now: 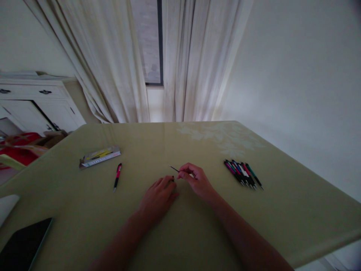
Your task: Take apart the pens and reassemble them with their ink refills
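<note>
Near the middle of the table, my right hand (194,178) pinches a thin dark pen refill (174,169) between thumb and fingertips, its fine end pointing up and left. Just left of it, my left hand (161,194) is closed low over the tabletop, fingers curled. A small dark piece (173,178) shows at its fingertips; most of it is hidden, and I cannot tell which pen part it is. The two hands are close together. To the left lies a single pink and black pen (117,177). A row of several coloured pens (244,174) lies to the right.
An opened pen box (100,157) with yellow markings lies at the back left of the table (197,241). A dark tablet or phone (26,242) is at the near left, with a pale object (7,205) behind it. Curtains (109,64) and a white cabinet (42,96) stand beyond.
</note>
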Available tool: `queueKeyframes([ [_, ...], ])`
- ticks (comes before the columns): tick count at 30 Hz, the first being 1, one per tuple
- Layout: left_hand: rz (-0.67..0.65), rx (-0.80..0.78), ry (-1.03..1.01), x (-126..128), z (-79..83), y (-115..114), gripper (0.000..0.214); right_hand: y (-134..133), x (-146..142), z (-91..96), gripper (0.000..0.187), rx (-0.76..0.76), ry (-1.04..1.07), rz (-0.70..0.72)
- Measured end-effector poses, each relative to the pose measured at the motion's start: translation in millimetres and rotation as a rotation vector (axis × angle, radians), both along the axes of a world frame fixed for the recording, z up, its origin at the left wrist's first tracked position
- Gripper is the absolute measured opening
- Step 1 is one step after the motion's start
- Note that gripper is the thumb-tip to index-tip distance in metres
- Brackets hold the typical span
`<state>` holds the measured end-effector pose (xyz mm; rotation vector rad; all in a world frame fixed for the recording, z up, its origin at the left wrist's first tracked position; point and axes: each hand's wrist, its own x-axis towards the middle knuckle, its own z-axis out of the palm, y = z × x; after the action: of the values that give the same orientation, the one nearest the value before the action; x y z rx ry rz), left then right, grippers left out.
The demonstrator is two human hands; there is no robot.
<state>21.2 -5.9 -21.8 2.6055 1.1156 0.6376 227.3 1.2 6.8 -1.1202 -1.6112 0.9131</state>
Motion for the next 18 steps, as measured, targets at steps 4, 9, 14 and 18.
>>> queueKeyframes([
  [4,0.051,-0.070,-0.081,2.1,3.5,0.4,0.015,-0.1,-0.2,-1.6,0.013,-0.004,0.021,0.020],
  [9,0.150,-0.134,-0.270,-4.8,0.5,7.9,0.030,-0.6,1.9,-1.8,0.011,0.021,-0.021,0.011],
  [14,0.162,-0.147,-0.489,-19.7,2.8,13.0,0.032,-2.0,4.6,-0.6,0.012,0.065,-0.171,-0.020],
  [18,0.145,-0.213,-0.557,-24.8,12.7,8.8,0.033,-2.2,4.5,-1.2,0.009,0.095,-0.234,-0.026],
])
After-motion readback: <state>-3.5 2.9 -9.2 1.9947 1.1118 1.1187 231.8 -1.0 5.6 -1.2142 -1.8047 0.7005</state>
